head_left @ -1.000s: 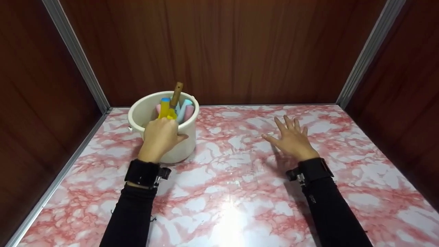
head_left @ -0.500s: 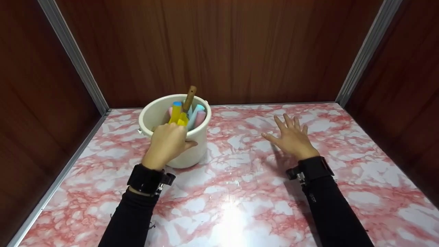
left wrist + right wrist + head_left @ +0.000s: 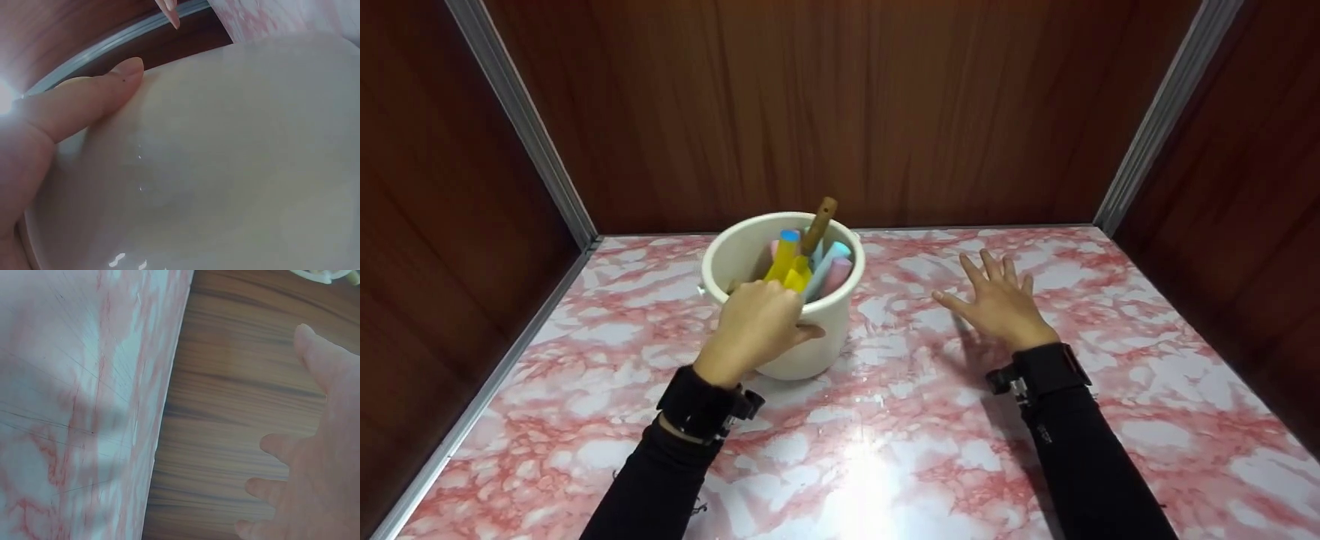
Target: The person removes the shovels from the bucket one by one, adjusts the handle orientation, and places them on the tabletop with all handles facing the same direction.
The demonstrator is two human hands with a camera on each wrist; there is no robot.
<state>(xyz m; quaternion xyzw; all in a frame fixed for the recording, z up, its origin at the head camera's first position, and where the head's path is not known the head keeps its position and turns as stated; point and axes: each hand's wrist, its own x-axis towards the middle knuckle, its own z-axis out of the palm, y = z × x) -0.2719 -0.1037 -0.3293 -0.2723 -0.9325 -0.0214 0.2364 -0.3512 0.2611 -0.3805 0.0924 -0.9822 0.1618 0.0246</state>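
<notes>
A cream-white bucket (image 3: 823, 334) stands left of centre in the head view; whether its base touches the table I cannot tell. My left hand (image 3: 757, 322) grips its near rim, thumb along the outer wall and fingers over the edge, the fingers hidden inside. Close up in the left wrist view, the thumb (image 3: 95, 98) presses on the smooth wall. In the bucket are a yellow tube with a blue end (image 3: 785, 255), a brown wooden handle (image 3: 819, 225), and pale blue (image 3: 829, 266) and pink rolls (image 3: 838, 274). My right hand (image 3: 997, 304) hovers over the table, fingers spread, holding nothing.
The table top (image 3: 930, 450) has a red and white marbled pattern. Dark wood panels (image 3: 840, 112) rise at the back and both sides, with grey metal strips (image 3: 521, 112) at the corners. Black bands with small cameras (image 3: 701, 405) sit on both wrists.
The bucket, with its contents, has moved to the right and a little towards me in my left hand's grip. My right hand has stayed in place.
</notes>
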